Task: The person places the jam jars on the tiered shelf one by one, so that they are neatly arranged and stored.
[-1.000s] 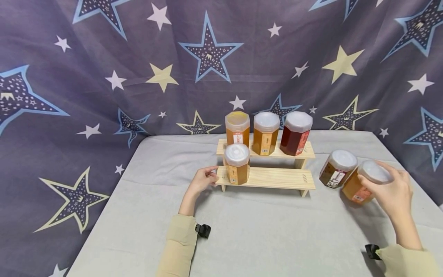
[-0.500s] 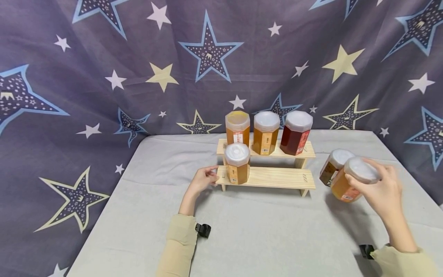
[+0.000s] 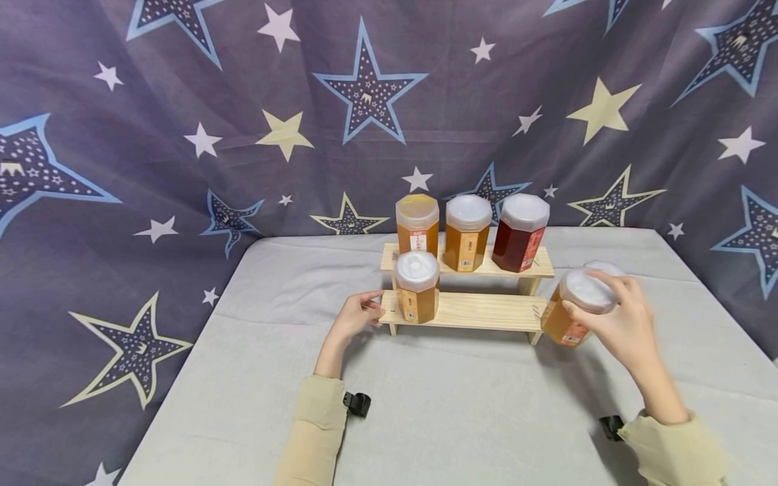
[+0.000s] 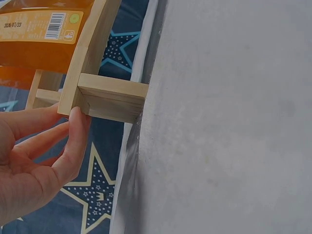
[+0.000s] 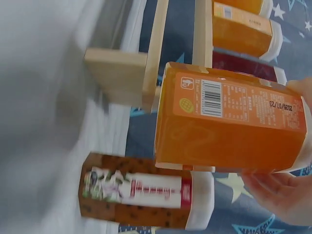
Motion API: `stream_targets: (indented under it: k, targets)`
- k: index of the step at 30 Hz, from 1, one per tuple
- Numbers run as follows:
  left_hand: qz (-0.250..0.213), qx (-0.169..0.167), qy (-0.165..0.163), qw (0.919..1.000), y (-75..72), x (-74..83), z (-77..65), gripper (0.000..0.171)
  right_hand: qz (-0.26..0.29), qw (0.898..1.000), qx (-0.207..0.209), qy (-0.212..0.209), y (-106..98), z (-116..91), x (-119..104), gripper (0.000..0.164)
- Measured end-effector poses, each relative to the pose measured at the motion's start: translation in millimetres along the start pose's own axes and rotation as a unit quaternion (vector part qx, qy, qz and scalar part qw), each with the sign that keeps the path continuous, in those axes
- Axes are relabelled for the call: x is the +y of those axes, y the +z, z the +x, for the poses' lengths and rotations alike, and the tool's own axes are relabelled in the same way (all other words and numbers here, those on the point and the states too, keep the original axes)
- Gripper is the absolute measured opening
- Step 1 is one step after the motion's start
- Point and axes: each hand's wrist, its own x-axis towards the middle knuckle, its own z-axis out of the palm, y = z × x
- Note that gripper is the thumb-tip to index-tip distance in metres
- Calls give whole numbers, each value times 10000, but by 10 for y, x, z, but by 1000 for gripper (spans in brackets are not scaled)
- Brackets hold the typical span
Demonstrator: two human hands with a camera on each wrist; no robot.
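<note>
My right hand [image 3: 629, 327] grips an orange-filled, octagonal jar [image 3: 562, 317] near its white lid, tilted beside the right end of the lower step. Up close in the right wrist view, the jar's orange label with a barcode faces the camera. At the left end of the two-step wooden rack [image 3: 486, 312], my left hand [image 3: 355, 316] pinches the lower board's edge between thumb and fingers. One amber jar [image 3: 418, 297] stands on that lower step at the left. The upper step carries a yellow-lidded jar [image 3: 417, 226], an amber jar [image 3: 467, 236] and a dark red jar [image 3: 519, 239].
A brown jar [image 5: 136, 190] with a white flowered label stands on the table right of the rack, mostly hidden behind the held jar in the head view. Grey cloth [image 3: 450, 405] covers the table. A star-patterned curtain [image 3: 243, 81] hangs behind.
My right hand has carried the orange jar leftward, from right of the brown jar to the rack's right end, overlapping the brown jar now. The left hand stays in place.
</note>
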Motion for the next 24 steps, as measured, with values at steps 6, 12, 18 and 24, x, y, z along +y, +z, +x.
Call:
stream_targets:
  k: [6, 12, 18, 24]
  targets:
    - [46, -45, 44, 10000, -2, -1, 1, 42, 144, 9996, -88, -231, 149, 41, -104, 55]
    - [26, -19, 23, 10000, 0, -3, 9, 42, 275, 9985, -346, -309, 280, 73, -171, 55]
    - [25, -26, 29, 10000, -9, -13, 7, 42, 390, 9971, -534, -364, 401, 92, -244, 56]
    - [-4, -116, -13, 9999, -18, 99, -66, 42, 400, 9960, -711, -368, 508, 110, -314, 57]
